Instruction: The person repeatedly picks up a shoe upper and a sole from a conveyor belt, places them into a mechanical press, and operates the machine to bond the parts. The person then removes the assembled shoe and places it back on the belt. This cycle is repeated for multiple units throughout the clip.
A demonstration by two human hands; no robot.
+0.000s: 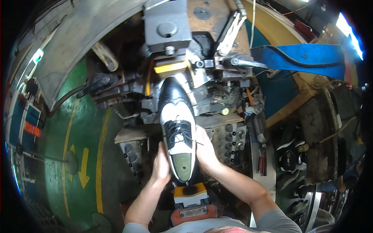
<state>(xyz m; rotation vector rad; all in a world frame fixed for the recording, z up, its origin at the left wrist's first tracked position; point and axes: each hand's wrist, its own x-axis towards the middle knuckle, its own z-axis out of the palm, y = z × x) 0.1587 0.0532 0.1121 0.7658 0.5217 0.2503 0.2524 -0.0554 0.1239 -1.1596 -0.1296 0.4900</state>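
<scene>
A black and white lace-up shoe upper (178,112) lies lengthwise before me, its black toe pointing away into the machine. A green shoe last (182,167) with a small hole fills its heel opening. My left hand (160,165) presses along the left side of the heel, and my right hand (204,149) grips the right side beside the dark laces. Past the toe sits the machine's yellow pad (170,67) under a grey metal head (167,29). Close to the heel is a padded yellow and black support (190,191). Both palms and the shoe's underside are hidden.
Lever handles (244,62) and metal clamps flank the shoe. Control knobs (233,141) line the panel at right, near red-handled pliers (262,165) on a narrow ledge. Several shoes (288,161) rest on a rack farther right. Green floor (87,155) with yellow markings lies left.
</scene>
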